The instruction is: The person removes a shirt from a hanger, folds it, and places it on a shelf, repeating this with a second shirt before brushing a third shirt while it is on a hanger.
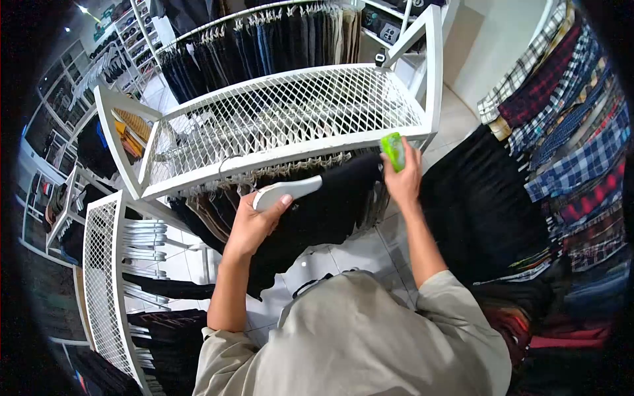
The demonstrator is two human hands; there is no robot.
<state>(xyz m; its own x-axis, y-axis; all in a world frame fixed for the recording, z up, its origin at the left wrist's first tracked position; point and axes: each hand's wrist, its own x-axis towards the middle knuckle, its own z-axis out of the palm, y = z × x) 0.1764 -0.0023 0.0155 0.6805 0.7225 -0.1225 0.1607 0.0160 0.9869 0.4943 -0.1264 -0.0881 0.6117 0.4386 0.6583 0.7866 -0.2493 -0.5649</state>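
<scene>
My left hand (254, 224) is closed round the end of a white hanger (290, 191), its thumb lying on top. Black trousers (300, 228) hang from that hanger over the front of the rack. To the right, my right hand (404, 173) grips a bright green object (392, 151), partly blurred, beside the rack's front right corner. The far end of the hanger is hidden under the black cloth.
A white mesh-topped rack (290, 109) stands in front, with clothes hanging beneath it. Behind it is a row of trousers (264, 46). Checked shirts (574, 145) hang at the right. White hangers (145, 241) fill a lower rack at the left. Floor tiles (310, 267) show below.
</scene>
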